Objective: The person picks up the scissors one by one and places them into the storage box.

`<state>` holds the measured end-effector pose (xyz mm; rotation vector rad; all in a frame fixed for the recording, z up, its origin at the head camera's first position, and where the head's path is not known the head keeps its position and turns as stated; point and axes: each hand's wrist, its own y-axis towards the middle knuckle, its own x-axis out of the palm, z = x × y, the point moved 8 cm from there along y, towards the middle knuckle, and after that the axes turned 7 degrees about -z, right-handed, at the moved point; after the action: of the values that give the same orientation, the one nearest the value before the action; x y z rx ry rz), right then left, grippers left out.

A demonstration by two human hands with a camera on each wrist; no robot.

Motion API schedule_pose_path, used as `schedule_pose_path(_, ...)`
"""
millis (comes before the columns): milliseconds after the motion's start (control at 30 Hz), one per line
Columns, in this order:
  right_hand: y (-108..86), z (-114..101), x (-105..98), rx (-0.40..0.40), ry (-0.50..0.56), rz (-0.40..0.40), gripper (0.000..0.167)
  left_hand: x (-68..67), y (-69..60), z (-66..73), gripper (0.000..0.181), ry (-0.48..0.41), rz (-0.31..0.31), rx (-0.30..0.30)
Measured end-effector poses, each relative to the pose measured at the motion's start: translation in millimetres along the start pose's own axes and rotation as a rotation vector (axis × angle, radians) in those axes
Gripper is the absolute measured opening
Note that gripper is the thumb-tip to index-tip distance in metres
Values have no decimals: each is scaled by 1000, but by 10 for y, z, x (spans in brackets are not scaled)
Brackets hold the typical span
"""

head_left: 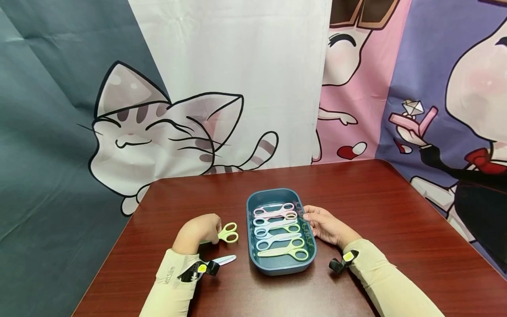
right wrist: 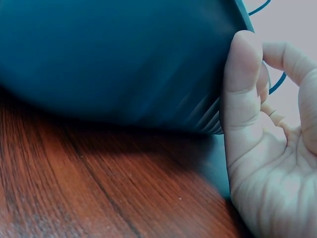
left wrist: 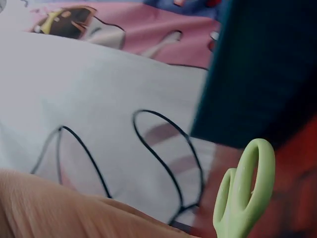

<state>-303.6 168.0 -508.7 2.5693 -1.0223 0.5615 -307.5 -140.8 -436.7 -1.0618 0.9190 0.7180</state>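
In the head view my left hand [head_left: 203, 227] grips light green scissors [head_left: 228, 233] by the blade end, over the table left of the blue container. Their two handle loops [left wrist: 255, 181] stick out from the hand in the left wrist view; the blades are mostly hidden. My right hand [head_left: 325, 223] touches the right side of the blue container [head_left: 273, 268]. The right wrist view shows the thumb [right wrist: 241, 94] lying straight along its outer wall, the other fingers partly hidden behind. Inside lie several scissors [head_left: 277, 252] in green, blue and pink, roughly side by side.
Another pair of scissors [head_left: 225, 260] lies on the reddish-brown table [head_left: 348, 189], partly hidden by the left wrist and its camera. A printed cartoon cloth [head_left: 237, 53] hangs behind the table's far edge.
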Motion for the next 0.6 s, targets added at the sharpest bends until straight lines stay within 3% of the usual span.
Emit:
schedule_pose_path(267,0,-1,9,-3,18,-12,20,-244,-148,305,20,-38,74,105)
schedule_pose_path(467,2,14,-21,8,-2,13,18,-287,-223,629,20,-63,80,210)
schedule_pose_path(600,4,29,-49,13,-10,28,17,-286,-203,806,19,-86,84,261)
